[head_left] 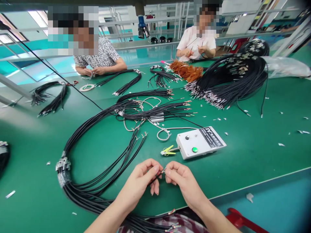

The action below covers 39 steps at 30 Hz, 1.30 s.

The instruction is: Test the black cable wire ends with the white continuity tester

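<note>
Fingertips of the left grip (145, 172) and right grip (178, 172) partly hide the cable (155, 178), its wire strands (163, 170) too fine to count. The left forearm (110, 210), cut off below, covers part of the bundle (84, 124). Well left of the grips, a dark coil (3, 161) leaves the picture. Beyond them, the label's (211, 136) small print is illegible; two co-workers' (102, 53) heads are blurred.

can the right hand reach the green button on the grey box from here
Probably yes: the right hand is near the grey box, and nothing seems to block its way to the green button. It seems to pinch the tip of the black cable, though, so would likely let go first.
</note>
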Motion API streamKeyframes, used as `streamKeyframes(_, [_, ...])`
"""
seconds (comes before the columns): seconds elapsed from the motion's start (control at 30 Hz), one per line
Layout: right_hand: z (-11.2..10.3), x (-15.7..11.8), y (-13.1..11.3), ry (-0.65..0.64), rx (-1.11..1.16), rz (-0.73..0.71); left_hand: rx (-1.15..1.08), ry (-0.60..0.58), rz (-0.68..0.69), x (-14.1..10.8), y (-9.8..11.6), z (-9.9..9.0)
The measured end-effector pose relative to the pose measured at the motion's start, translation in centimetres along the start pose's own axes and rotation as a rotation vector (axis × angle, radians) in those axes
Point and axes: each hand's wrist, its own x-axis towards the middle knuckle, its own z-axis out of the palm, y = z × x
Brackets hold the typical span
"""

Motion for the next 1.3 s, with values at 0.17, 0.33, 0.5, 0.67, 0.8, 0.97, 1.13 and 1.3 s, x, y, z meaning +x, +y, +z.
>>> streamKeyframes(0.17, [0.0,-0.1,-0.2,-0.027,0.002,-0.021,0.175,-0.051,-0.022,-0.8,-0.1,-0.7])
streamKeyframes(0.33, [0.3,-0.1,0.1,-0.034,0.026,-0.042,0.083,0.05,-0.014,-1.1,-0.1,-0.2])
streamKeyframes(0.5, [0.5,0.0,0.3,-0.03,0.033,-0.03,0.052,0.084,0.021,-1.0,-0.4,0.0])
streamKeyframes(0.67, [0.7,0.0,-0.1,-0.029,0.048,-0.029,0.109,0.063,0.059,-1.2,-0.1,0.3])
streamKeyframes(0.8, [0.7,0.0,-0.2,-0.028,0.066,-0.013,0.077,0.086,0.158,-1.0,0.7,1.1])
streamKeyframes(0.97, [0.5,0.0,-0.7,-0.035,-0.032,-0.031,0.014,0.132,0.144,-0.3,0.4,1.5])
streamKeyframes(1.13, [0.1,-0.2,-1.1,-0.048,-0.296,-0.116,0.071,0.186,0.122,-0.4,-0.4,1.0])
streamKeyframes(1.3, [-0.9,-0.3,-1.2,-0.024,-0.589,-0.249,0.136,0.304,0.232,-0.5,-1.4,1.1])
